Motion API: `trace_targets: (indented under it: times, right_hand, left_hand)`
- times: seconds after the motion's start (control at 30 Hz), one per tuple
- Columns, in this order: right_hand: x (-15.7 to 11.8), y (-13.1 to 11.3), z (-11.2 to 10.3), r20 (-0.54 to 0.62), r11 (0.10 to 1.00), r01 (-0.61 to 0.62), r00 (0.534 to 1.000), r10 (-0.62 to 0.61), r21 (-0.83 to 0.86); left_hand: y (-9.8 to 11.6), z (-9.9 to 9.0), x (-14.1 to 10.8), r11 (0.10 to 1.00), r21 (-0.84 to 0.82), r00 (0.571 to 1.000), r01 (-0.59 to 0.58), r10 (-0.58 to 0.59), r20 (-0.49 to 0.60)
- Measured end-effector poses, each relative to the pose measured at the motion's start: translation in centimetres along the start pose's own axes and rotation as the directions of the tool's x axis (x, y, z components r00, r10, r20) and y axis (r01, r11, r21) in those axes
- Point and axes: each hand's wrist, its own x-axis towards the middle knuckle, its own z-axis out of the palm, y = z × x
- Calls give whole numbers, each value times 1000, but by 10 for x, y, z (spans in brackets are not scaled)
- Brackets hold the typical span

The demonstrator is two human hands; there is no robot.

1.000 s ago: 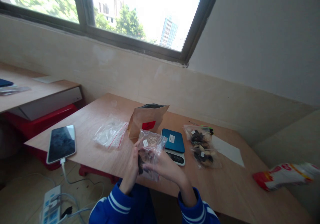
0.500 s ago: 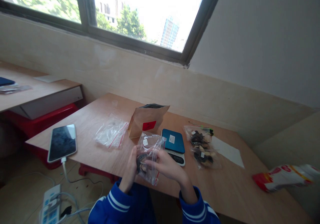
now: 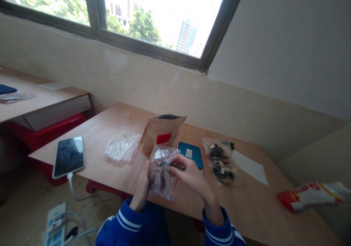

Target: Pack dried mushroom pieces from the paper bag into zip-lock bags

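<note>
A clear zip bag (image 3: 162,187) with dark pieces inside is held between my hands over the table's front edge. My left hand (image 3: 142,187) grips its left side. With bent fingers and thumb, my right hand (image 3: 186,172) pinches the bag's right side near the top. Just behind stands an open brown paper pouch (image 3: 161,132) with a red label. A blue-topped scale (image 3: 190,154) lies behind my right hand, which partly hides it. To the right rest filled clear bags (image 3: 223,171); to the left lie flat clear bags (image 3: 120,147).
A phone (image 3: 69,157) on a charging cable lies at the table's left corner. White paper (image 3: 251,167) is right of the filled bags, and a red-and-white bottle (image 3: 309,196) lies at the far right. A power strip (image 3: 56,224) is on the floor.
My right hand has moved slightly right and up along the bag, its fingers now bent at the bag's side. The bag's right edge has shifted right, and the scale's display is now mostly hidden.
</note>
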Motion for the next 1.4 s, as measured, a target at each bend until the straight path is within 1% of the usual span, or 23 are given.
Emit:
trace_targets:
  times: [0.1,0.2,0.33,0.43,0.53,0.6,0.7,0.77,0.8,0.87,0.93,1.0,1.03,1.1,1.17,1.27,1.4]
  right_hand:
    - [-1,0,-3,-72,1000,-9,997,9,0]
    - [-1,-2,-2,-128,1000,-21,992,20,-5]
    - [2,-3,1,-203,1000,-5,979,9,20]
    - [6,-1,3,-248,998,-18,968,32,56]
    - [7,3,4,-307,988,-69,945,110,141]
    - [6,4,1,-326,975,-98,932,160,199]
    - [7,2,-6,-375,958,-102,905,200,267]
    - [15,-5,-13,-466,959,-25,870,160,282]
    - [21,-10,-17,-521,963,39,846,111,268]
    - [40,-23,-25,-619,965,190,784,-37,183]
    - [64,-35,-31,-668,946,319,715,-203,53]
    - [87,-43,-35,-669,916,395,661,-340,-75]
    - [98,-44,-35,-654,900,414,645,-395,-135]
    - [113,-42,-34,-601,871,424,639,-481,-248]
    - [121,-34,-32,-527,844,406,660,-536,-351]
    - [120,-21,-30,-409,795,388,702,-583,-467]
    - [112,-14,-33,-254,747,423,757,-603,-513]
  left_hand:
    - [-2,-1,-2,997,-27,997,73,-72,22]
    - [-3,1,-3,986,-118,993,116,-115,14]
    - [-6,7,-3,967,-230,994,111,-112,8]
    - [-9,7,-1,963,-251,995,99,-97,19]
    - [-11,2,0,977,-192,995,93,-100,-24]
    - [-9,0,0,983,-170,995,67,-78,-61]
    - [-4,-1,-2,985,-165,985,46,-73,-159]
    - [-1,1,-3,986,-156,971,50,-84,-223]
    - [0,1,-3,987,-150,966,51,-87,-244]
    - [1,2,-4,988,-144,964,54,-89,-252]
    - [1,1,-3,988,-147,965,48,-84,-248]
    - [0,0,-3,988,-154,969,27,-63,-237]
    - [0,0,-3,987,-158,971,10,-47,-233]
    - [2,-2,-3,986,-165,973,-21,-17,-231]
    - [5,-4,-4,985,-167,972,-42,2,-233]
    - [9,-7,-5,984,-167,971,-58,17,-240]
    - [9,-10,-4,983,-178,972,-54,11,-233]
